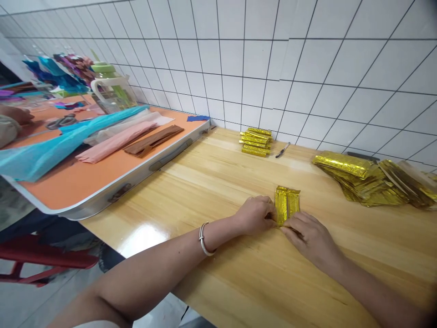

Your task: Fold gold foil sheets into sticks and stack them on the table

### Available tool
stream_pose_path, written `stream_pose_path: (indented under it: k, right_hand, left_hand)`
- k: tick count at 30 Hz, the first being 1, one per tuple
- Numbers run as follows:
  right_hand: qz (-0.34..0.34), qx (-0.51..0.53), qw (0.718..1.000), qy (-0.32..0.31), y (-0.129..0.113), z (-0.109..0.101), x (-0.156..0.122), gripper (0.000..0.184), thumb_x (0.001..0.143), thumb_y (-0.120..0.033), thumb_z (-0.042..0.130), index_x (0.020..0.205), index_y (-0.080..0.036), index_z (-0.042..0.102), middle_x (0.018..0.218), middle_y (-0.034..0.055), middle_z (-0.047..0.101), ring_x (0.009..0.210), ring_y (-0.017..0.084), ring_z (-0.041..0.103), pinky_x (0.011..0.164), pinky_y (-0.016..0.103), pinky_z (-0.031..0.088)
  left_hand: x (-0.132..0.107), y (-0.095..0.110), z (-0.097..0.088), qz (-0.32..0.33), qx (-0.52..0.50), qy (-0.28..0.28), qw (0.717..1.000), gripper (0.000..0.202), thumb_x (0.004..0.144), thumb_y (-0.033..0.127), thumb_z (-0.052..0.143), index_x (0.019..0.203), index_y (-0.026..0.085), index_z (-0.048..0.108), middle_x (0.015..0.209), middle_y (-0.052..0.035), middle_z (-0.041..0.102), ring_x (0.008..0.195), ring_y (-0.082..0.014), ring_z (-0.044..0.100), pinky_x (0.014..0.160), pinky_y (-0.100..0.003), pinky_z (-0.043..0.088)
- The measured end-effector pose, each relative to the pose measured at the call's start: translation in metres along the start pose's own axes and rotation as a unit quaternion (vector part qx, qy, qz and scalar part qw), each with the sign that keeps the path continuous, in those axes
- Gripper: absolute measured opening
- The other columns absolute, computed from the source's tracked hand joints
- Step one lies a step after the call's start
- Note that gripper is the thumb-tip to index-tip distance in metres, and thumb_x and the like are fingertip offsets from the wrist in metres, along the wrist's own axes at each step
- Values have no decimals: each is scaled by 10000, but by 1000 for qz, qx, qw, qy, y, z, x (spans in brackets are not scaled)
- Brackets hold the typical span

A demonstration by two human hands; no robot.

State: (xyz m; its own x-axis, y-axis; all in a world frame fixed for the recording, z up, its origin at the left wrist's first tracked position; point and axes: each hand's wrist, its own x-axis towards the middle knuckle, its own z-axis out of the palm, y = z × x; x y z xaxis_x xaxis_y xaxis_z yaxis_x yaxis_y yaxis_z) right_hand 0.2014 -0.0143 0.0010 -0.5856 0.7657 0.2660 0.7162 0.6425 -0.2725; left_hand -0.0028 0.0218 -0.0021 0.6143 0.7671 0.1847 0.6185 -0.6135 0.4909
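A folded piece of gold foil paper [287, 203] lies on the wooden table [218, 182] in front of me. My left hand [254, 214] is closed against its left lower edge, fingers curled and pinching the foil. My right hand [309, 237] presses its fingertips on the foil's lower right corner. A silver bangle sits on my left wrist.
A stack of folded gold strips [256, 141] and a small knife [282, 150] lie near the tiled wall. A heap of gold foil sheets [372, 180] is at the right. At left stands an orange folding table [78, 177] with tissue papers, scissors, a jug, and another person's hand [15, 115].
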Motion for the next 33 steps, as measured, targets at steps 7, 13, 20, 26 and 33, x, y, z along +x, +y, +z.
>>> stream_pose_path:
  k: [7, 13, 20, 26, 33]
  right_hand:
    - [97, 51, 991, -78, 6, -1, 16, 150, 817, -308, 526, 699, -220, 554, 695, 5, 596, 667, 167, 535, 571, 273, 379]
    - [116, 110, 983, -87, 12, 1, 18, 97, 783, -328, 564, 783, -235, 592, 653, -28, 585, 567, 137, 516, 489, 240, 338]
    - [83, 138, 983, -89, 7, -1, 21, 208, 844, -341, 503, 707, -216, 597, 668, -5, 600, 655, 157, 540, 575, 269, 383]
    - [80, 151, 981, -88, 10, 2, 19, 193, 823, -353, 535, 700, -214, 590, 639, -11, 558, 616, 147, 509, 539, 259, 367]
    - [99, 126, 983, -95, 6, 0, 21, 185, 816, -349, 538, 694, -214, 571, 657, -11, 563, 634, 150, 505, 560, 266, 349]
  left_hand:
    - [1, 0, -3, -8, -5, -22, 1000, 71, 712, 210, 617, 781, 196, 628, 812, -12, 569, 798, -149, 547, 697, -219, 417]
    - [1, 0, -3, -11, -5, -17, 1000, 72, 720, 221, 613, 785, 196, 633, 811, -16, 570, 794, -152, 548, 688, -220, 416]
    - [0, -3, 0, 4, -3, -2, 1000, 90, 735, 276, 624, 770, 193, 618, 794, -10, 568, 770, -146, 541, 669, -222, 401]
    - [-1, -2, 0, -4, -1, -3, 1000, 109, 736, 297, 630, 786, 201, 624, 806, -15, 562, 781, -154, 541, 682, -232, 403]
    - [-1, -2, 0, 0, 9, -4, 1000, 119, 741, 302, 619, 789, 194, 615, 817, -21, 558, 779, -156, 536, 680, -236, 402]
